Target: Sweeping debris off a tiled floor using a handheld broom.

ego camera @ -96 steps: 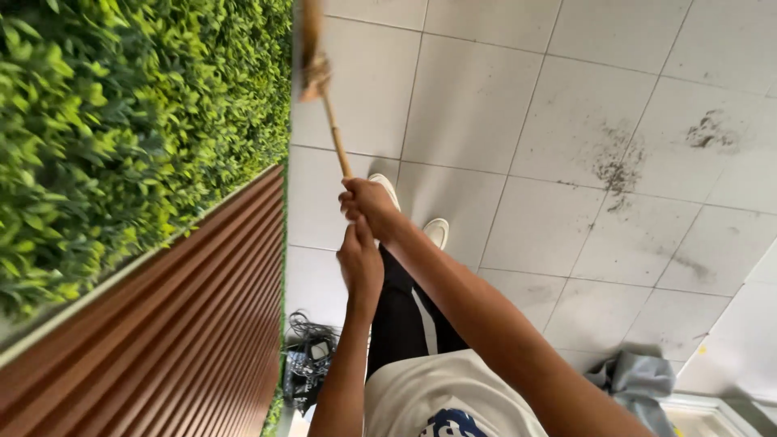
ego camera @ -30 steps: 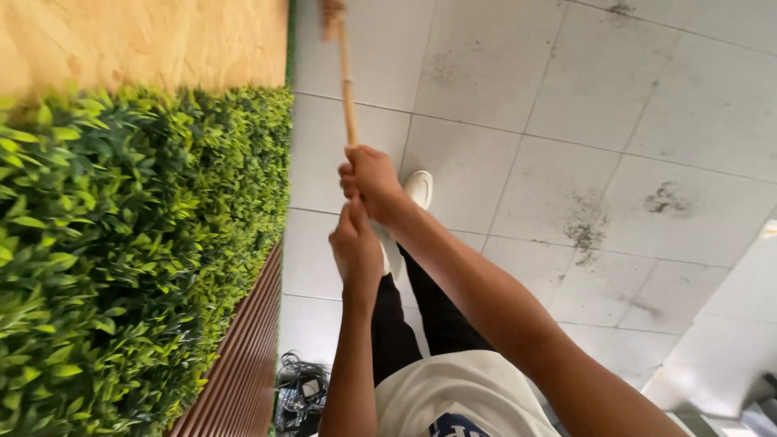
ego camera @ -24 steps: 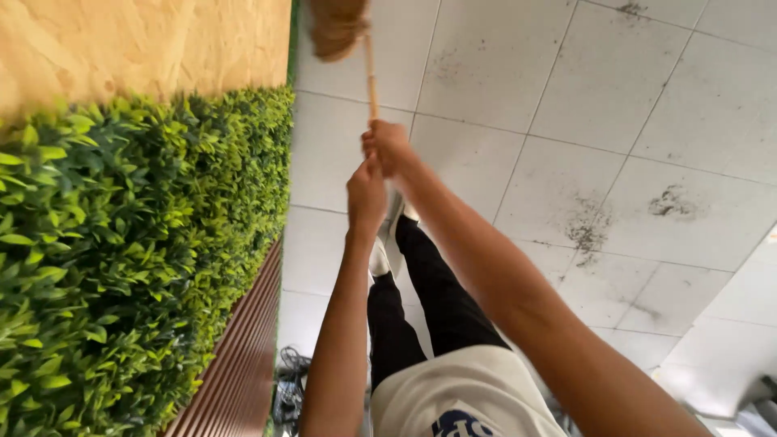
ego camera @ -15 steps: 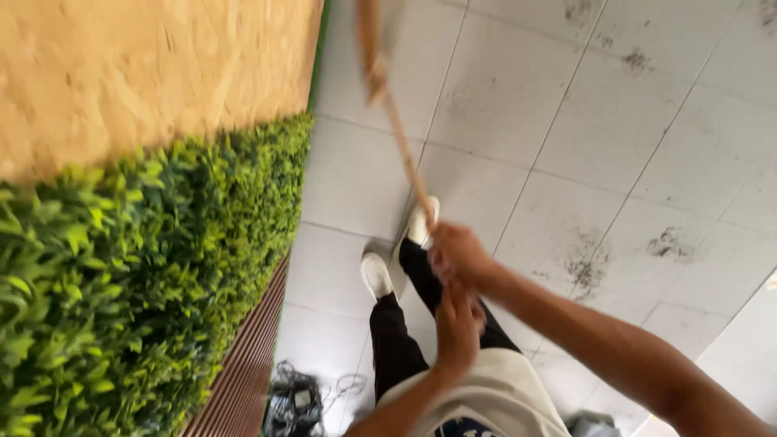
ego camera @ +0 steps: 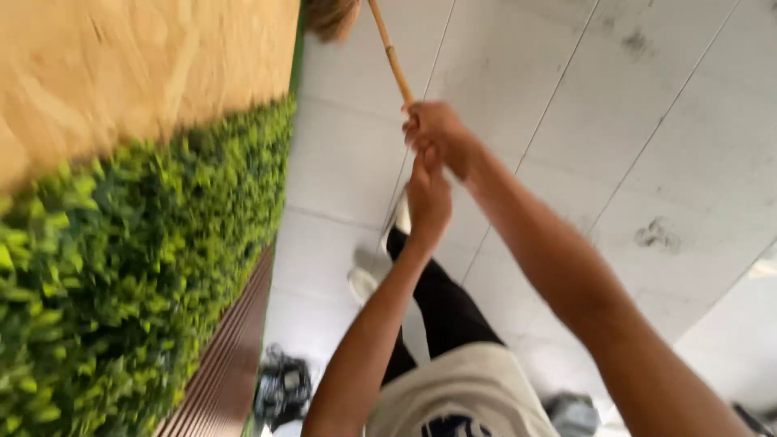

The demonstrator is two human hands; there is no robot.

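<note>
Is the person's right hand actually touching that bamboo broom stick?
Touching. The head view shows the right hand wrapped around the broom stick, with the left hand just below it.

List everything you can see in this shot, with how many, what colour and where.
broom handle: one, tan, top centre, running up from the hands
broom head: one, brown, blurred, at the top edge
leafy wall panel: one, green, left side
board: one, light tan, upper left above the greenery
slatted panel: one, reddish brown, lower left beside the greenery
floor tiles: many, pale grey with dark smudges, centre and right
dark bundle: one, black and grey, on the floor bottom centre-left; too blurred to identify
shoes: two, white, centre
trousers: black, centre
shirt: pale, bottom centre
left hand: on the handle, lower
right hand: on the handle, upper
</note>
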